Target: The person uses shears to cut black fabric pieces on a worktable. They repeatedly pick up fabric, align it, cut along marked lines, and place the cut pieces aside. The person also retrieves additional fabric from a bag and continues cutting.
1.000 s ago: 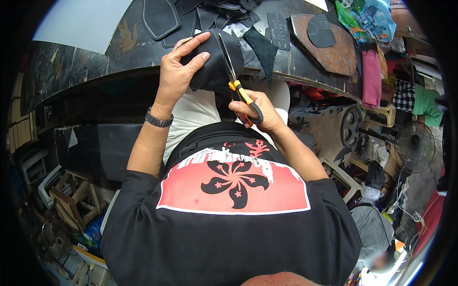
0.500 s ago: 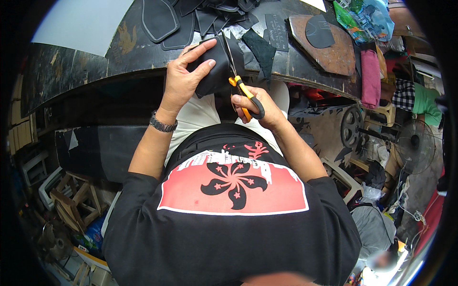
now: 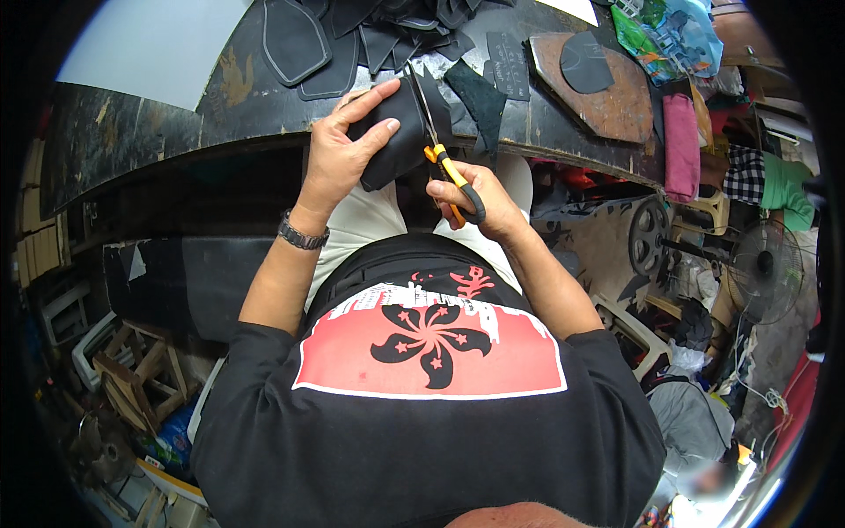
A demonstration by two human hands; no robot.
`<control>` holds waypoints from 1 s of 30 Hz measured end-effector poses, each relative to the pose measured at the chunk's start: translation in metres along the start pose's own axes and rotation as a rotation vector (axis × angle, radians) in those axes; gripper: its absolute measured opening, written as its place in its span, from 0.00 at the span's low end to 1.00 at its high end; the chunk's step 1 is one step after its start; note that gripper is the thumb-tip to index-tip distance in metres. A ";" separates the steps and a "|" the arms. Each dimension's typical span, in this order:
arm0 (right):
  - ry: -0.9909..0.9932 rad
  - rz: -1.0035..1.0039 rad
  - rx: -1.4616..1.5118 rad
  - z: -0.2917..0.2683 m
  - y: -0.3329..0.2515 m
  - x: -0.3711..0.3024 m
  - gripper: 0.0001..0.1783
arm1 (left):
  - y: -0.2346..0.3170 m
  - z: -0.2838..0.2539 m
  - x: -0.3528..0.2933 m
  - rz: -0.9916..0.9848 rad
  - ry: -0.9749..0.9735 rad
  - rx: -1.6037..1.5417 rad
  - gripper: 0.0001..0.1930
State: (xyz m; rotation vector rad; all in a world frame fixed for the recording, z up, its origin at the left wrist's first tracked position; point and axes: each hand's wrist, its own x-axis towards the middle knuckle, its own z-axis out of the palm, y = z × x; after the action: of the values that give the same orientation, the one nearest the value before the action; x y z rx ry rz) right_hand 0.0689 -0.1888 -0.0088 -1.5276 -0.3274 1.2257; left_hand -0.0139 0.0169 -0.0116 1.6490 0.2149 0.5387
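Note:
My left hand [image 3: 348, 145] grips a piece of black sheet material [image 3: 392, 132], thumb and fingers on its left side, over the table's near edge. The piece hangs partly below that edge. In my right hand [image 3: 480, 201] is a pair of scissors [image 3: 451, 172] with yellow and black handles. Its blades point away from me and lie along the right part of the black piece. A dark, ragged scrap [image 3: 480, 97] lies on the table just right of the blades. Whether the blade tips are fully together is hard to make out.
The black worktable [image 3: 150, 145] carries a heap of dark cut pieces [image 3: 414, 26] at the back. To the right lies a brown board [image 3: 616, 101] with a rounded black piece [image 3: 587, 63] on it. A pink cloth [image 3: 680, 145] hangs at the right edge. A fan [image 3: 764, 264] stands further right.
The black piece has shifted slightly in my left hand, its lower end now a little lower. The scissor blades look closer together. Both hands stay nearly in place.

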 end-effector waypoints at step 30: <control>0.879 -0.085 -1.062 -0.125 -0.080 -0.019 0.34 | 0.011 -0.033 0.041 0.518 -0.114 0.779 0.31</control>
State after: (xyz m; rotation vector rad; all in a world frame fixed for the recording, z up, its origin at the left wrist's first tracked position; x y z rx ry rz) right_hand 0.1936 -0.2438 0.0518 -2.7339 -0.4612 0.1362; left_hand 0.0048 0.0627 0.0101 2.5151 -0.1172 0.8057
